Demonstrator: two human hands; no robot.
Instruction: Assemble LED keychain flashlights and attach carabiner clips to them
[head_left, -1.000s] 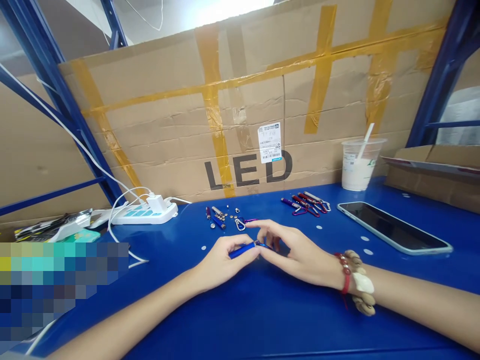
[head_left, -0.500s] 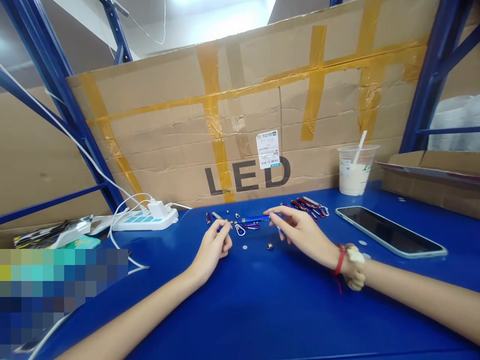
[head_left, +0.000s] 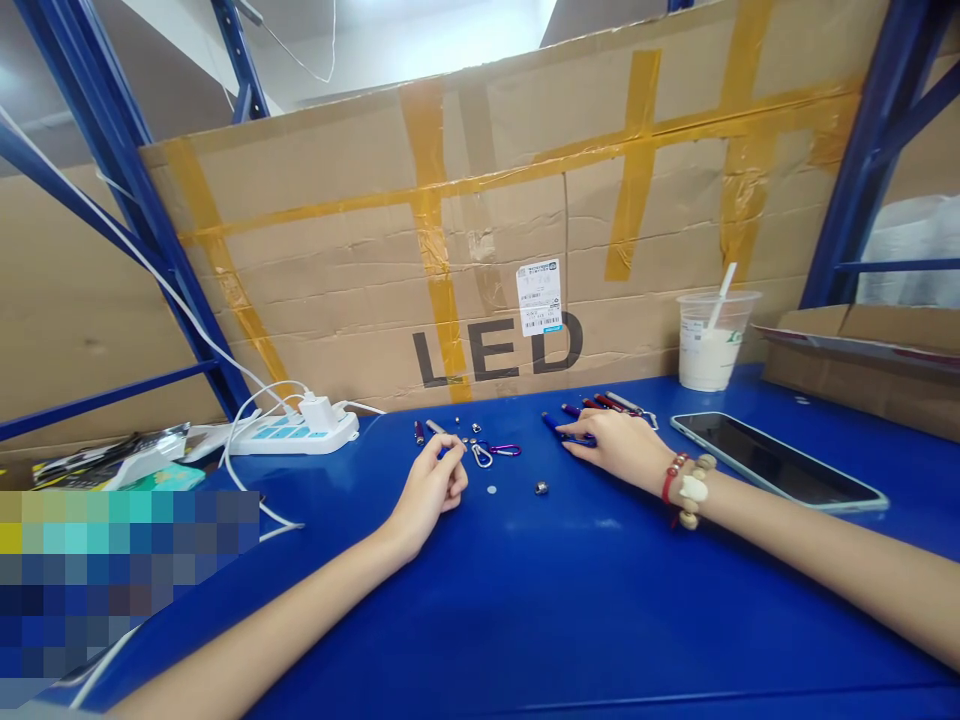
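Note:
My right hand (head_left: 622, 445) is low over the tabletop, its fingers closed on a slim blue metal tube (head_left: 553, 422) with a clip, partly hidden beneath them. Beside it lies a row of similar tubes, among them a dark red tube (head_left: 592, 404) and a silver tube (head_left: 621, 402). Near the table's middle, my left hand (head_left: 427, 495) is curled with thumb and forefinger together; whatever they may hold is too small to make out. Just beyond it are a silver carabiner (head_left: 482, 456), a purple carabiner (head_left: 505, 450), a short purple tube (head_left: 418, 431) and small metal parts.
A small metal piece (head_left: 541, 488) and a clear disc (head_left: 492, 490) lie between the hands on the blue table (head_left: 480, 620). To the right are a phone (head_left: 780, 460) and a drink cup (head_left: 709, 345). A white power strip (head_left: 296, 435) with cables stands left. Cardboard (head_left: 345, 290) closes the back.
My right hand has moved right and away from me with the blue tube, from near my left hand to beside the row of tubes. My left hand has stayed almost still.

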